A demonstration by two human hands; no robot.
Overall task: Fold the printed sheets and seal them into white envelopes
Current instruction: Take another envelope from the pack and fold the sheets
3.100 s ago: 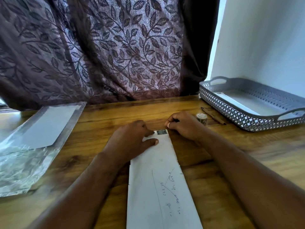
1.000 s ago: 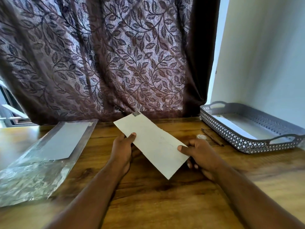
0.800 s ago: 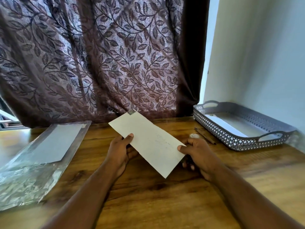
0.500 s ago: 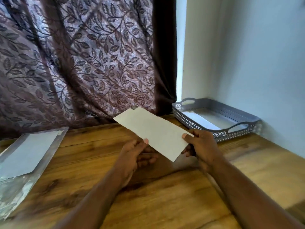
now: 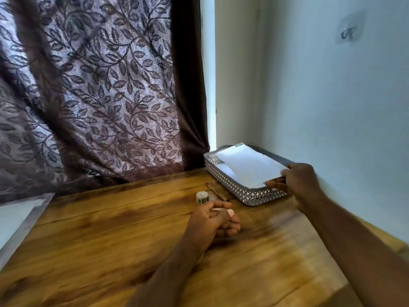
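My right hand (image 5: pixel 297 181) grips the near end of a white envelope (image 5: pixel 247 163) and holds it over the grey perforated tray (image 5: pixel 230 181) at the back right. Another white envelope (image 5: pixel 224 170) lies inside the tray beneath it. Resting on the wooden table, my left hand (image 5: pixel 212 220) has its fingers loosely curled and holds nothing.
A small roll of stamps (image 5: pixel 202 197) and a brown pen (image 5: pixel 217 191) lie just left of the tray. A clear plastic sleeve with white paper (image 5: pixel 15 220) sits at the left edge. A leaf-patterned curtain (image 5: pixel 99 89) hangs behind; a wall stands close on the right.
Both hands lifted the envelope from the table. My left hand let go and dropped to the table. My right hand carried the envelope to the right, over the tray.
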